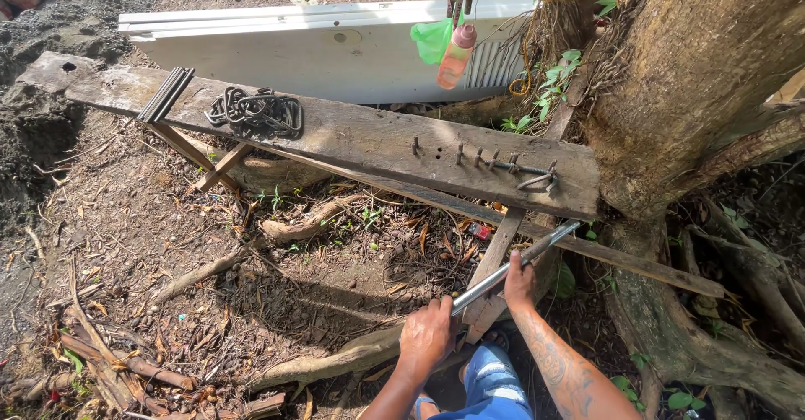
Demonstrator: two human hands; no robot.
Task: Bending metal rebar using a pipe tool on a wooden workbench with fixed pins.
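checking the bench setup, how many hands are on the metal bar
2. The left hand grips the metal bar near its lower end; the right hand holds it further up, below the wooden plank. No other hands show.

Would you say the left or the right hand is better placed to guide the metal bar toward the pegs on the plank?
Probably the right hand: it grips the metal bar nearer the pegs.

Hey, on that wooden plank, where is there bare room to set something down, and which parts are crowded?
On the plank, the bare stretch lies between the pile of bent steel rings and the row of nails. The far left end, beyond the bundle of straight rods, is also bare. It is crowded at the rings and around the nails at the right end.
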